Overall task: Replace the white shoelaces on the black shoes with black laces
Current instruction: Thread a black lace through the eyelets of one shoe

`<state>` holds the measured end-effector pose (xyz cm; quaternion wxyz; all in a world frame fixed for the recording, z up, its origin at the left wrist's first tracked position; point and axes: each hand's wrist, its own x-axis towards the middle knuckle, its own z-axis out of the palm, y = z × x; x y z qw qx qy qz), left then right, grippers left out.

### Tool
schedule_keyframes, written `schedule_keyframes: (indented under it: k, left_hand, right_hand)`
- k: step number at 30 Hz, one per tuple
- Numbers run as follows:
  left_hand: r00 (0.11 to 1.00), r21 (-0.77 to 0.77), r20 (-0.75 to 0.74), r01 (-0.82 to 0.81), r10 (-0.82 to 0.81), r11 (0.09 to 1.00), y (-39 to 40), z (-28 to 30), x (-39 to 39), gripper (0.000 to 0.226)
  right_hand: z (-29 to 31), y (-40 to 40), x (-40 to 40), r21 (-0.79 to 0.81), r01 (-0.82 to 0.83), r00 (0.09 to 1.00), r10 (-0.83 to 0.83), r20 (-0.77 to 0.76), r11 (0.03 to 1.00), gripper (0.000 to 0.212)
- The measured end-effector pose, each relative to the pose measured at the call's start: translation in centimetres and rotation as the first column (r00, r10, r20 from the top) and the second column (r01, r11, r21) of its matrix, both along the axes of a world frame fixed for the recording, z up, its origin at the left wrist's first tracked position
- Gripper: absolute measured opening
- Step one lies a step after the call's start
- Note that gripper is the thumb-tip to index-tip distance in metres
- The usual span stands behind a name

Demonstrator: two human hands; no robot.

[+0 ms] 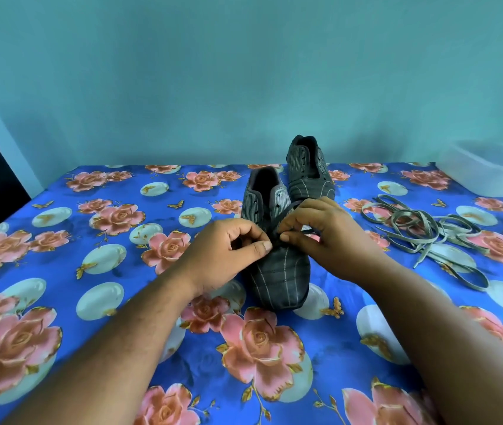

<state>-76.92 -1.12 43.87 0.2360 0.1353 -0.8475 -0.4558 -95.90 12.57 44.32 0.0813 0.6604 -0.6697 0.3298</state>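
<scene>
Head view: left hand (228,246) and right hand (320,234) fingers pinch black lace (287,210) over near shoe (278,271); risk: loose pinch, lace end slips from eyelet.

The cloth (90,302) over the table is bright blue, printed with pink roses, pale white ovals and small gold butterflies; on it, the near shoe (278,271) is black with thin pale pinstripes and a grey inner edge; the far shoe (308,170), behind the near one, bears the same stripes; a dark lace (287,210) crosses the near shoe; right of that shoe lie grey-white laces (422,228); behind them a translucent white tub (489,173); the wall (244,72) is teal.
</scene>
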Motion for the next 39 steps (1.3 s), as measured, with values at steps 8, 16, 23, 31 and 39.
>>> schedule_keyframes:
  k: [8,16,23,31,39]
  left_hand:
    - [0.998,0.173,0.045,0.031,-0.040,0.984,-0.3,0.1,0.3,0.008]
    - [0.998,0.248,0.063,-0.003,-0.014,0.969,-1.5,0.1,1.0,0.012]
    - [0.999,0.288,0.047,-0.031,0.018,0.957,-1.6,0.0,0.8,0.011]
    - [0.997,0.243,0.076,-0.031,0.013,0.969,-2.0,-0.3,0.7,0.012]
    - [0.994,0.243,0.105,-0.003,-0.024,0.970,-2.2,-0.3,0.8,0.012]
  right_hand:
    - [-0.3,0.1,-0.8,-0.062,0.076,0.997,-0.077,-0.024,0.995,0.007]
    - [-0.3,0.1,-0.7,-0.090,0.074,0.997,-0.075,-0.010,0.993,0.008]
    - [-0.4,0.1,-0.6,0.002,0.082,0.997,-0.082,-0.004,0.997,0.010]
    - [-0.5,-0.6,-0.2,0.000,0.178,0.935,-0.169,0.311,0.984,0.021]
    - [-0.3,-1.1,-0.4,-0.080,0.199,0.980,-0.199,0.015,0.977,0.002]
